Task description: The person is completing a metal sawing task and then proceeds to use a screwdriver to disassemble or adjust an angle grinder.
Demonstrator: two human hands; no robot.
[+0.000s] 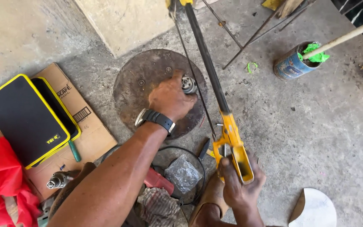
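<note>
Hands at work on a concrete floor: the left hand (171,98) clasps a metal fitting (188,84) on a disc (137,90); at five o'clock, the right hand (240,185) is clenched around a yellow tool (230,138). The fitting is best kept pinned steady.

disc (135,90) centre on floor | case (24,117) on cardboard (93,138) left | can (291,65) right, behind

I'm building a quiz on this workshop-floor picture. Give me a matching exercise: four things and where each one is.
Things:
1. small grey metal part
2. yellow metal frame handle
3. black case with yellow trim
4. green crumpled rag

Places:
A. in the rusty blue tin can
B. on flattened brown cardboard
C. in the right hand
D. under the left hand, on the round rusty metal disc

Pairs: 1-D, 2-C, 3-B, 4-A
</note>
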